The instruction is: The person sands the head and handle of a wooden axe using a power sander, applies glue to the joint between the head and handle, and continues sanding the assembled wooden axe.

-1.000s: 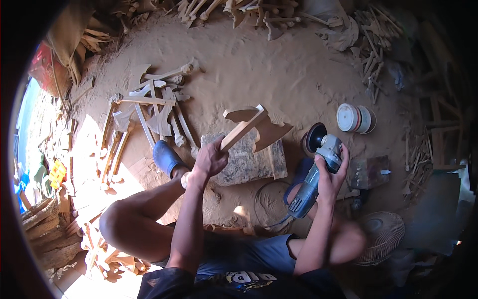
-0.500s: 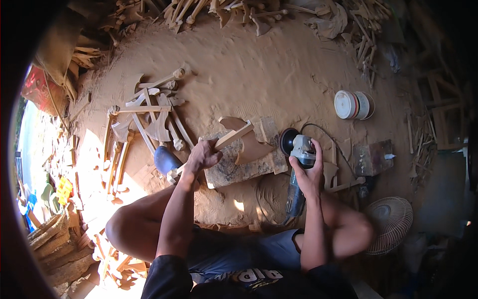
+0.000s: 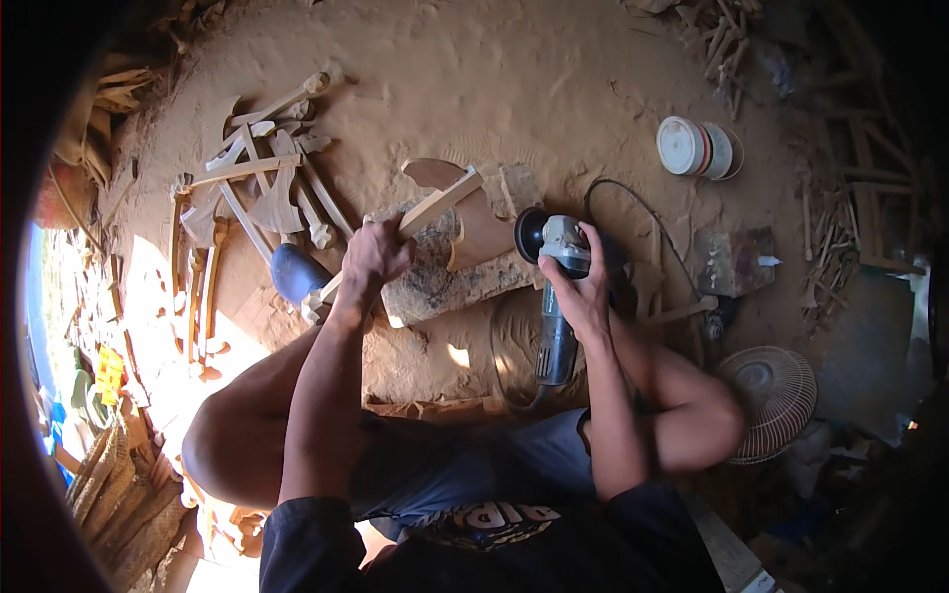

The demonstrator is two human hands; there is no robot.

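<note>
My left hand (image 3: 374,259) is closed around the handle of an axe-shaped wooden piece (image 3: 476,237). Its pale square handle slants up to the right, with a broad curved blade shape on either side of the handle's top. Under it lies a worn, rough block (image 3: 430,287) on the sandy ground. My right hand (image 3: 583,296) grips an angle grinder (image 3: 557,341) by its upper body, thumb and fingers wrapped around it. The grinder's round black disc (image 3: 530,234) is just right of the axe piece's larger blade; whether they touch I cannot tell.
A pile of wooden axe-like pieces (image 3: 287,188) lies to the left, near a dark blue rounded object (image 3: 297,274). A white bucket (image 3: 684,145) lies at the far right. A cord (image 3: 647,203) loops beside the grinder. A round fan (image 3: 771,405) is by my right knee.
The view has shifted, so the scene sits higher and farther left. The grinder has come slightly closer to the axe piece. Both hands keep their holds.
</note>
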